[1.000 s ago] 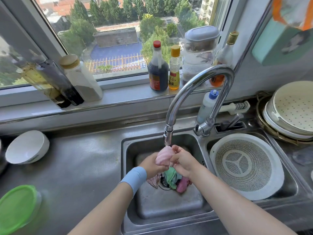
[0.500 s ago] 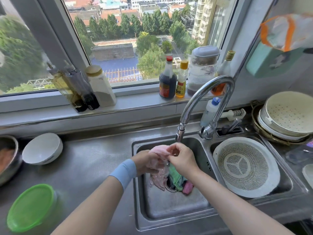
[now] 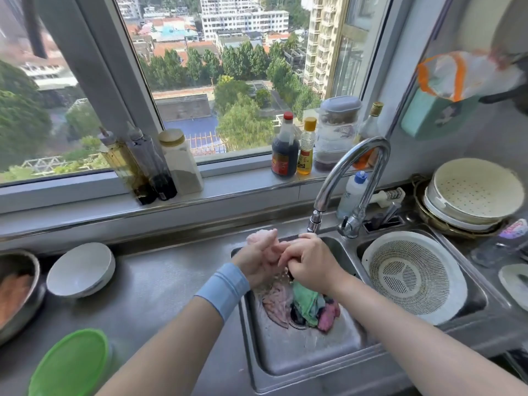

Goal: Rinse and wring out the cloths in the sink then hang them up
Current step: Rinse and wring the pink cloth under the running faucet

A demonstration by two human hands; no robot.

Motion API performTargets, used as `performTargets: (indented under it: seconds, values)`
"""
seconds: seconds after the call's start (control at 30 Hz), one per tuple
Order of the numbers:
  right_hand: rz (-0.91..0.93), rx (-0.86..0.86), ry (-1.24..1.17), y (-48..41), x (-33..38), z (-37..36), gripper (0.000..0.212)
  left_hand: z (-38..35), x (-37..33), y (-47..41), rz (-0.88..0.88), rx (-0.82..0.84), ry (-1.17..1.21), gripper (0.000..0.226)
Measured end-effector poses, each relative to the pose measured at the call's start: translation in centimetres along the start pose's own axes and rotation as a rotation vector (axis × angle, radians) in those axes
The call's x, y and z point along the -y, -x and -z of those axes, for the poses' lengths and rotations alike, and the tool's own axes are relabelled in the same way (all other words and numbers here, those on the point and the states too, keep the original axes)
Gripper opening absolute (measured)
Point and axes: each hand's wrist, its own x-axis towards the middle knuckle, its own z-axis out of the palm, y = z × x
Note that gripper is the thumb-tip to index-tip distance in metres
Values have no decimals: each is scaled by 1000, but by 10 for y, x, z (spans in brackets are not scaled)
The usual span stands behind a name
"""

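Fingers (image 3: 289, 252) of left hand (image 3: 256, 262) and right hand (image 3: 313, 267) clamp one pink cloth (image 3: 261, 238); two more cloths (image 3: 306, 300) in sink (image 3: 300, 352)

Bunched pale pink cloth (image 3: 261, 238) raised over sink (image 3: 300, 355) rear-left rim, tail trailing into the basin. green cloth (image 3: 305, 302) and magenta cloth (image 3: 328, 315) lie crumpled together on drain (image 3: 297, 320).

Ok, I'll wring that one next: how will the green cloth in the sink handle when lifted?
The green cloth lies crumpled in folds over the drain, so it will probably hang limp. It sits in a wet sink, so likely heavy for its size and dripping. A dark pink cloth touches it and may drag along.
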Motion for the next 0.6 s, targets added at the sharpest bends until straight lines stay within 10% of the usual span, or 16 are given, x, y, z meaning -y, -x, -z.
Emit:
performTargets:
  seconds: [0.13,0.27,0.37,0.6]
  values:
    - [140,-50,157,-23,-3,30,43,10,-27,9,70,111,-442,25]
    - [519,355,623,-38,-8,38,105,-8,-61,24,229,368,-653,17]
    - [613,331,744,-50,-4,41,126,-26,-83,30,319,456,-736,10]
    - [745,22,897,-71,26,61,25,-54,-99,25,463,505,-879,11]
